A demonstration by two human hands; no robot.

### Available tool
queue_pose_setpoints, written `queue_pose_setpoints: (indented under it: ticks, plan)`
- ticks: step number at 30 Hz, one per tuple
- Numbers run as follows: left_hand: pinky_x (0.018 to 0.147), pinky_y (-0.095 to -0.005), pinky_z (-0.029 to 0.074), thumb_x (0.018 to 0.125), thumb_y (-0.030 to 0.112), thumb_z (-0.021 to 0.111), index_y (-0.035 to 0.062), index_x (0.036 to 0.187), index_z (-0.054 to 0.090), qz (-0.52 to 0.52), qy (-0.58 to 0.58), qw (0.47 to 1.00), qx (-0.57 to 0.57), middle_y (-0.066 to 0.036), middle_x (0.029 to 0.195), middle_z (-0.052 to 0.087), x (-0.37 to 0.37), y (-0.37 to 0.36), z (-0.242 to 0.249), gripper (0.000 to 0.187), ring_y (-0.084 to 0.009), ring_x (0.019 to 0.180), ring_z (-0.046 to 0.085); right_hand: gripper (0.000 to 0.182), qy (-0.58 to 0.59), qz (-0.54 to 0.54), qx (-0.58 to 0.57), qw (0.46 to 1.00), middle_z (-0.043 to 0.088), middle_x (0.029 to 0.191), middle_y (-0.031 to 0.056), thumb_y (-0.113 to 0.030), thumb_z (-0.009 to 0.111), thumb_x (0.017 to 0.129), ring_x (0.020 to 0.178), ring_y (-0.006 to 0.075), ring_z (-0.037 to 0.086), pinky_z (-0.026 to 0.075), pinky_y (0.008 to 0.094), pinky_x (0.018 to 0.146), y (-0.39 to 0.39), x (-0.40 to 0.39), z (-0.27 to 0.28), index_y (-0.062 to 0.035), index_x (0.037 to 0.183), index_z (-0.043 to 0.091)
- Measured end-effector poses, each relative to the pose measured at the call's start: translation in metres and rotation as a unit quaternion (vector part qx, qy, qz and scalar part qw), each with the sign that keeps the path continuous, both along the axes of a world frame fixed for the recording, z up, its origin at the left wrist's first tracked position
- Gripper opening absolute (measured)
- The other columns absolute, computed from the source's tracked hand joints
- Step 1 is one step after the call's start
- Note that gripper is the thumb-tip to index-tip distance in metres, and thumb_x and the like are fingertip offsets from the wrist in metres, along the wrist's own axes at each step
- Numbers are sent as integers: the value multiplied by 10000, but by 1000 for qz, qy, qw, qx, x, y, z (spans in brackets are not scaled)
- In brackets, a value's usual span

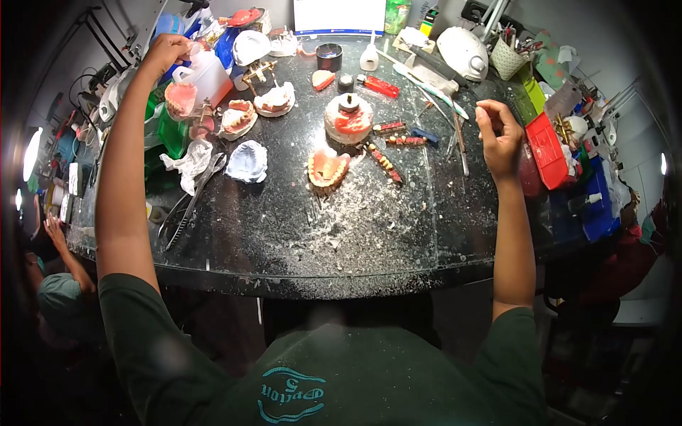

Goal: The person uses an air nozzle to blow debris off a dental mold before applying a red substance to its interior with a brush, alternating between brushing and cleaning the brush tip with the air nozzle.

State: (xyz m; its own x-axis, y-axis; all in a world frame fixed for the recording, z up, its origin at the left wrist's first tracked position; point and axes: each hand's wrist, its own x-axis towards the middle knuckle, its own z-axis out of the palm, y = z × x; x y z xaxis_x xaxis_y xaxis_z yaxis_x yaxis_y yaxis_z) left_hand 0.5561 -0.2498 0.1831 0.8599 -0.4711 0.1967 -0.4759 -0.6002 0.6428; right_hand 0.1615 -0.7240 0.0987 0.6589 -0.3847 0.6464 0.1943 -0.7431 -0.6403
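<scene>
At the back left, my left hand (170,55) is closed at the top of a translucent plastic bottle (211,79) with reddish liquid low in it. Its fingertips are partly hidden. My right hand (501,140) hovers over the right side of the bench, its fingers loosely curled with nothing visible in them. Between the hands, a denture with yellowish teeth (328,170) lies on the bench. Behind it is a round plaster cast (349,121) with red wax and a dark knob on top. Tooth strips (384,162) lie to its right.
White shavings (341,238) cover the front of the black bench. Tweezers (193,199), a blue-grey mould (246,162) and plaster models (275,99) sit on the left. Thin tools (460,138) and a red box (547,153) are on the right. Other people are at both edges.
</scene>
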Motion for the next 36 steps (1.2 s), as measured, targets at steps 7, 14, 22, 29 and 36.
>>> queue_pose_setpoints:
  ticks: [7,14,22,29,36]
  plan:
    - [663,-249,488,849,151,646,-1,853,683,-171,-176,969,4,-52,795,683,-123,-72,21,156,-100,705,614,125,24,3,-125,992,664,748,113,-133,634,823,649,179,642,486,285,625,-31,59,-2,-17,860,664]
    - [762,-399,499,721,96,712,-6,770,606,-251,-184,943,119,-146,816,629,-205,-129,-81,156,-340,821,620,147,348,-60,-306,884,679,839,169,-147,670,750,805,322,662,509,396,732,-23,167,-7,-44,852,690]
    - [789,-300,501,825,87,671,9,969,669,-128,-193,971,-63,-103,1088,669,-225,-107,-40,163,-184,966,633,163,379,-31,-371,847,661,804,208,-151,691,702,793,328,662,511,392,707,-31,169,7,-31,812,679]
    - [820,-258,485,958,408,481,6,1105,630,-134,57,923,-355,-136,1037,676,-263,-72,-30,454,-163,932,644,310,-20,172,111,979,644,936,154,-4,606,800,685,158,632,526,256,600,2,55,65,35,1099,537]
    - [1121,-501,232,828,777,213,-16,1457,119,-404,456,547,-574,-291,1482,177,-299,-135,-31,1016,-401,1372,235,117,-74,454,179,870,657,955,145,-1,638,846,872,190,662,571,302,734,199,-10,68,22,955,601]
